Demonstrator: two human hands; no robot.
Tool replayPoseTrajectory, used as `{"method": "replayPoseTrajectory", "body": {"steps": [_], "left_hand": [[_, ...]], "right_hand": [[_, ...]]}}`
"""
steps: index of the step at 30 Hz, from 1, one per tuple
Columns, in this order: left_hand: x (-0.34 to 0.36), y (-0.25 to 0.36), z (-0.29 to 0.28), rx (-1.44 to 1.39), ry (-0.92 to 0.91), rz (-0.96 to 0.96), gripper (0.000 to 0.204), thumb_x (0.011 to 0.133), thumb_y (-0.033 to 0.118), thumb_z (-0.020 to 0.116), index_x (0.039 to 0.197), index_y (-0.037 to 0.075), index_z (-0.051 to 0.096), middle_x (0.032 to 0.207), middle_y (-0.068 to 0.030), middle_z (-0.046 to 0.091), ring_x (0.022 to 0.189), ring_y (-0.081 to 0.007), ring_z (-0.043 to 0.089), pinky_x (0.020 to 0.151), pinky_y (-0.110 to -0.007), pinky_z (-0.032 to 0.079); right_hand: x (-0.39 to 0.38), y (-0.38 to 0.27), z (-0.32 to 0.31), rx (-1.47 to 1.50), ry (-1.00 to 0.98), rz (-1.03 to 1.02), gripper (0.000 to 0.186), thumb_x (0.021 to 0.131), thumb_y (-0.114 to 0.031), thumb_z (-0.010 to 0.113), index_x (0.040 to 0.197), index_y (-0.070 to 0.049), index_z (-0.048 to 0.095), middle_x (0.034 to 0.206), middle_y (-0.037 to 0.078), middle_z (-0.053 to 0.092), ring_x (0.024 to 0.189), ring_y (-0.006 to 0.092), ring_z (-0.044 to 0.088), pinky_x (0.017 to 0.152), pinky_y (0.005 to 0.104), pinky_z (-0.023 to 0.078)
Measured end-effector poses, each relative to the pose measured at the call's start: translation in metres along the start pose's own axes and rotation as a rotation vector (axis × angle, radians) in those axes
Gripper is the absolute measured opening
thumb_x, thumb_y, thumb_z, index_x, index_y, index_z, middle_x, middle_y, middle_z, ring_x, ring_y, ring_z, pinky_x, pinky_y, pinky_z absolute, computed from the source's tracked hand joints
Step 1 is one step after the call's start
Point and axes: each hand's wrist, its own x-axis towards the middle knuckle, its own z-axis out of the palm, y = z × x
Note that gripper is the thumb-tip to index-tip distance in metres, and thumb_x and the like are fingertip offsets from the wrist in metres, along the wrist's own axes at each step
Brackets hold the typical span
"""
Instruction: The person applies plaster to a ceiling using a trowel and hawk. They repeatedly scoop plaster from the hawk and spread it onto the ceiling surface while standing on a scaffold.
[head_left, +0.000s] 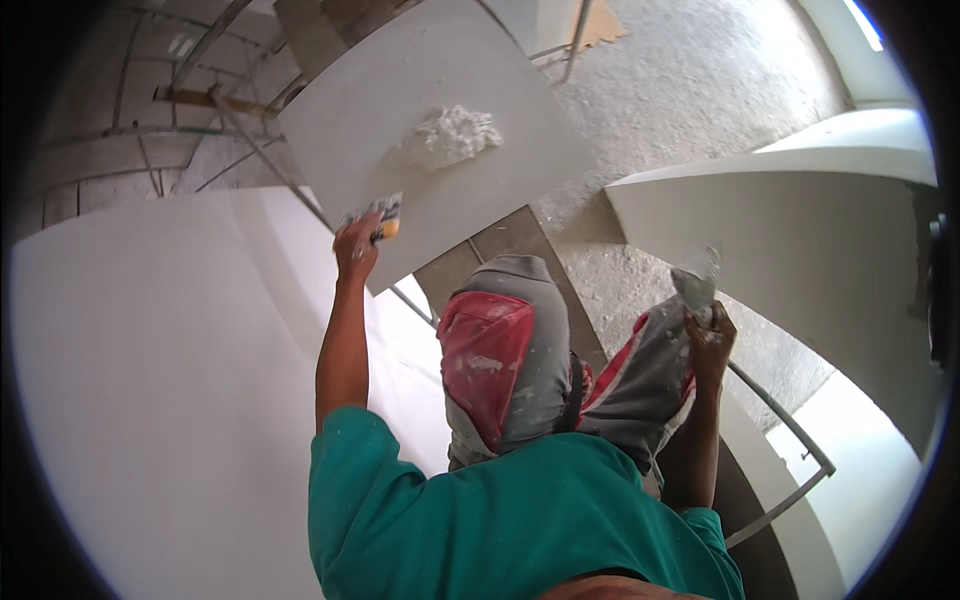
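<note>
My left hand (pixel 357 240) grips a wide putty knife (pixel 388 212) with a yellow and dark handle, over the near left part of a large pale board (pixel 530 110). A lumpy white heap of plaster (pixel 455 137) lies on that board. My right hand (pixel 710 335) is closed on a small putty knife (pixel 693 284) coated with pale plaster, held out to the right beside my knee. My legs, in grey and red trousers (pixel 490 360) spotted white, are bent below the board.
A white wall surface (pixel 160 350) fills the left. Metal scaffold tubes (pixel 790 420) run at lower right and behind the board. A curved plastered edge (pixel 780 220) spans the right. Far below lie a rough grey floor (pixel 690 70) and, at upper left, blocks with bars (pixel 150 150).
</note>
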Motion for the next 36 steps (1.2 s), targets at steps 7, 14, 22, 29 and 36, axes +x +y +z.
{"method": "replayPoseTrajectory", "body": {"steps": [7, 14, 22, 29, 36], "left_hand": [[0.052, -0.029, 0.015, 0.089, -0.011, -0.099, 0.046, 0.072, -0.005, 0.052, 0.112, 0.015, 0.063, 0.115, -0.0079, 0.063, 0.103, -0.0251, 0.06, 0.085, -0.044, 0.044], [0.059, -0.012, 0.069, -0.035, 0.013, -0.246, 0.032, 0.075, 0.005, 0.05, 0.101, 0.013, 0.067, 0.098, -0.0123, 0.067, 0.093, -0.032, 0.063, 0.081, -0.044, 0.047], [0.014, 0.038, 0.015, -0.712, -0.162, -0.423, 0.03, 0.068, -0.001, 0.055, 0.097, 0.002, 0.064, 0.081, -0.0151, 0.065, 0.078, -0.0272, 0.063, 0.077, -0.036, 0.049], [0.047, 0.16, -0.113, -1.665, 0.148, -0.443, 0.046, 0.07, -0.007, 0.062, 0.114, -0.005, 0.05, 0.098, -0.0082, 0.06, 0.084, -0.02, 0.062, 0.076, -0.031, 0.052], [0.086, 0.28, -0.238, -1.076, -0.011, 0.251, 0.042, 0.075, -0.004, 0.062, 0.116, 0.001, 0.057, 0.111, -0.013, 0.063, 0.105, -0.0268, 0.06, 0.093, -0.038, 0.047]], "right_hand": [[0.005, -0.015, -0.003, 0.037, -0.078, 0.096, 0.026, 0.078, -0.005, 0.064, 0.103, 0.003, 0.061, 0.083, 0.005, 0.063, 0.074, 0.0105, 0.054, 0.068, 0.0259, 0.044], [0.006, -0.006, 0.004, 0.022, -0.038, 0.038, 0.025, 0.078, -0.008, 0.069, 0.098, 0.004, 0.059, 0.079, 0.006, 0.06, 0.072, 0.0115, 0.054, 0.067, 0.0275, 0.045], [0.02, -0.002, 0.023, -0.207, 0.001, -0.093, 0.033, 0.071, -0.01, 0.074, 0.097, 0.004, 0.062, 0.09, 0.015, 0.064, 0.081, 0.017, 0.06, 0.072, 0.0301, 0.047], [0.058, -0.079, 0.072, 0.05, -0.194, -0.283, 0.024, 0.073, -0.008, 0.073, 0.092, 0.002, 0.062, 0.075, 0.006, 0.062, 0.069, 0.0099, 0.054, 0.064, 0.0274, 0.046], [0.058, -0.19, 0.032, 0.146, -0.187, -0.404, 0.022, 0.068, -0.007, 0.074, 0.085, -0.002, 0.062, 0.068, 0.012, 0.061, 0.059, 0.0198, 0.059, 0.06, 0.0312, 0.047]]}}
